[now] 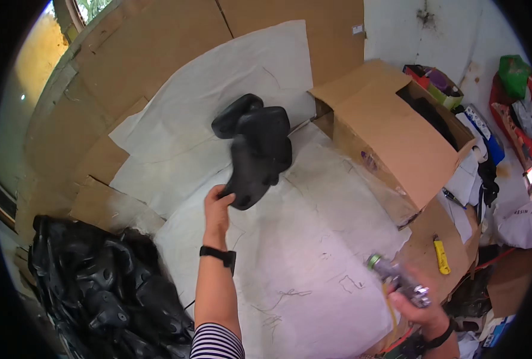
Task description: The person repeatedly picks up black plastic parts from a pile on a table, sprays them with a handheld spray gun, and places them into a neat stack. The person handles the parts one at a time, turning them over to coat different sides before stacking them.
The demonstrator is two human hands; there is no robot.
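My left hand point(216, 208) reaches over the white sheet point(266, 245) and pinches the near edge of a curved black moulded part point(249, 173). The part is tilted, and its exact kind I cannot make out. Right behind it, partly covered, are other black moulded parts point(264, 127) that sit against the far end of the sheet. At the lower right, my right hand point(418, 308) is wrapped round a silver cylindrical tool point(400, 280) with a green ring at its tip. Motion blurs this tool. A yellow hose or cord point(391, 311) hangs by it.
A heap of black moulded parts point(107, 281) in black plastic fills the lower left. An open cardboard box point(397, 143) stands at the right, with a yellow utility knife point(441, 255) nearer me. Cardboard panels point(158, 48) rise at the back. Assorted bags and boxes crowd the far right.
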